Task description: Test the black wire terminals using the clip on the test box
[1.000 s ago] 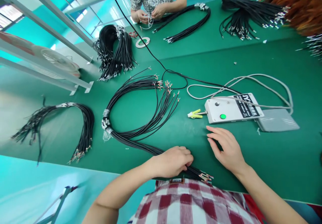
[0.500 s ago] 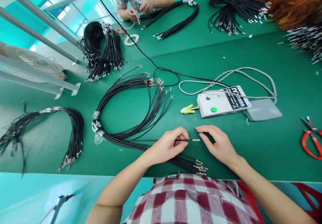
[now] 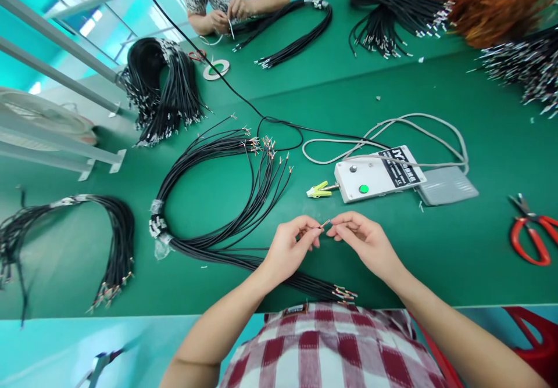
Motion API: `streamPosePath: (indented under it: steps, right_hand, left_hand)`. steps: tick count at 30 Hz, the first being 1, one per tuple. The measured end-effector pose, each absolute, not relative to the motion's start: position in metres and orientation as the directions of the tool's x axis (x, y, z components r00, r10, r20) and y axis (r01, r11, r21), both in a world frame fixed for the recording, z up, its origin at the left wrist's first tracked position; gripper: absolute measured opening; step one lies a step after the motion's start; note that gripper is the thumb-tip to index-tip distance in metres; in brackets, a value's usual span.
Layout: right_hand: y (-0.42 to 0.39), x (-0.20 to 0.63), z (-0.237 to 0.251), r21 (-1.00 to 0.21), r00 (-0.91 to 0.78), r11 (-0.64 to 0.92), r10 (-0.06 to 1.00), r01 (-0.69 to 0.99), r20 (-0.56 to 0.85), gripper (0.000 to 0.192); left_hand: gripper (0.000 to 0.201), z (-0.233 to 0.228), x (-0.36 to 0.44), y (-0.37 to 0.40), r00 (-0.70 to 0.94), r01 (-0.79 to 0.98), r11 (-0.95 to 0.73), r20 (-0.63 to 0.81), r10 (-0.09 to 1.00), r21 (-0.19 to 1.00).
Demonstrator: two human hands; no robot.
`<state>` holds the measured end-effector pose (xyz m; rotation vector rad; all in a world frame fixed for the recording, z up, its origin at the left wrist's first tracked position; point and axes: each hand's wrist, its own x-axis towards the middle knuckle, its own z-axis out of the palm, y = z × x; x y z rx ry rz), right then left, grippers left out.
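My left hand pinches the end of one thin black wire lifted out of the looped black wire bundle that lies on the green table. My right hand meets it from the right, fingertips on the stripped wire tip. The bundle's other ends fan out at the table's near edge, under my left wrist. A white control box with a green button and a yellow-green clip sits just beyond my hands.
A grey foot pedal and grey cable lie right of the box. Red scissors are at far right. More black wire bundles lie around. Another person's hands work across the table.
My left hand left the bundle ends and lifted a single wire. Both hands rose and came together, and my right hand took hold of the wire's tip.
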<state>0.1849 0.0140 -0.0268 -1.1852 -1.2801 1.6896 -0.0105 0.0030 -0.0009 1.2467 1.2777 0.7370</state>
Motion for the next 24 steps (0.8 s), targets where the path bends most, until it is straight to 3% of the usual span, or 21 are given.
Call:
streamPosePath:
  steps: [8,15,24]
  right_hand:
    - [0.024,0.166,-0.017,-0.795,-0.33,-0.499,0.858,-0.345,-0.394,0.022]
    - [0.013,0.155,-0.024,-0.635,-0.376,-0.593,0.805,-0.495,-0.459,0.023]
    - [0.002,0.157,-0.031,-0.736,-0.296,-0.515,0.856,-0.44,-0.423,0.024]
  left_hand:
    - [0.024,-0.003,-0.007,-0.001,0.182,0.234,0.212,-0.257,0.949,0.949]
    - [0.023,-0.009,-0.007,-0.006,0.179,0.182,0.207,-0.239,0.954,0.961]
    - [0.023,-0.014,-0.005,-0.007,0.156,0.053,0.24,-0.246,0.957,0.969]
